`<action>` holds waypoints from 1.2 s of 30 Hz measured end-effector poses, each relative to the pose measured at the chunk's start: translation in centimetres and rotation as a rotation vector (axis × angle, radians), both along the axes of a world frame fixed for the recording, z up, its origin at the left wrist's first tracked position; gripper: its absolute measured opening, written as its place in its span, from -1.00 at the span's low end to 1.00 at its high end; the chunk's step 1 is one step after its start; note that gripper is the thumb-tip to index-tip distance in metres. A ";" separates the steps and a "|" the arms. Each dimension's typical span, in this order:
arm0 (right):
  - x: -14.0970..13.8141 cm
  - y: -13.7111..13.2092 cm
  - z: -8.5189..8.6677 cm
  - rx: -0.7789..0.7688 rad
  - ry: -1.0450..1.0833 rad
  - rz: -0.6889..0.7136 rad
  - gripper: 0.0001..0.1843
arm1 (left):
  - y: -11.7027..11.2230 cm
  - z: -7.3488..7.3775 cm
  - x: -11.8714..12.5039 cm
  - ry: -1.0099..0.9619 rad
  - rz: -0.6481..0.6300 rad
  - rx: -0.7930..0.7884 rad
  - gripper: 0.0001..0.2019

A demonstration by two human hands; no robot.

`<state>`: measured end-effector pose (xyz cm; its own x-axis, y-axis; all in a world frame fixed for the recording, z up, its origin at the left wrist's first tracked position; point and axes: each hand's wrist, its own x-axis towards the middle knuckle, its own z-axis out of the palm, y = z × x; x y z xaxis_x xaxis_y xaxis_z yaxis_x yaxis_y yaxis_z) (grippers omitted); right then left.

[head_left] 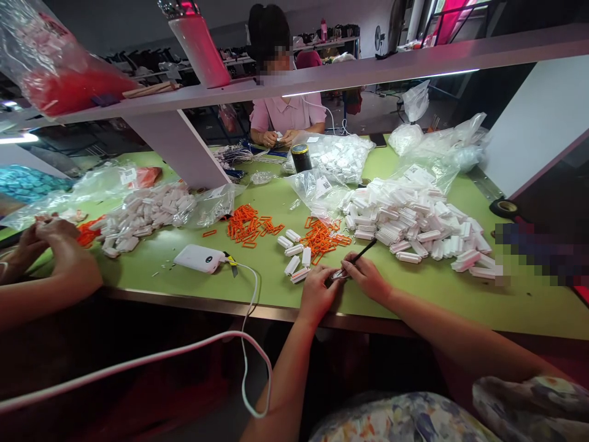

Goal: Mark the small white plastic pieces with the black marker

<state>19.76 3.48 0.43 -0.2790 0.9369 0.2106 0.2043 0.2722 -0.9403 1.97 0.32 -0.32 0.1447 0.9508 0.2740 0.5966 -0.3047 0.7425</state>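
Close to the table's front edge, my left hand [317, 296] is closed around a small white plastic connector housing [339, 274], mostly covered by the fingers. My right hand [369, 279] pinches a thin black pen-like tool [365, 250], its tip down at the housing. Just beyond my left hand lie several loose white housings [292, 265]. Behind them is a small heap of orange rectangular clips [322, 238]. A big pile of white housings [409, 218] spreads to the right of my right hand.
A white power bank [199, 258] with a white cable lies left of my hands. More orange clips [246, 224] sit behind it. A dark can [301, 158] stands among plastic bags. A shelf [331, 64] crosses above the table. Co-workers' hands [57, 236] are at far left and across the table.
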 end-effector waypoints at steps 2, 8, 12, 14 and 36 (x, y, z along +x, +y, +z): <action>0.0 0.0 0.0 0.022 -0.015 -0.003 -0.63 | 0.0 0.1 0.0 0.005 -0.004 -0.003 -0.82; 0.1 -0.1 -0.2 0.154 -0.150 -0.017 -0.70 | 0.0 0.0 0.1 -0.007 0.003 -0.012 -0.84; -0.1 -0.3 -0.2 0.275 -0.271 -0.033 -0.76 | 0.0 0.0 0.1 -0.005 0.002 -0.010 -0.86; -0.3 -0.4 0.0 0.324 -0.348 -0.036 -0.79 | 0.0 -0.1 0.2 -0.004 0.007 -0.008 -0.86; -0.3 -0.5 -0.4 0.149 -0.169 -0.042 -0.71 | 0.1 -0.1 0.1 -0.012 -0.002 0.008 -0.87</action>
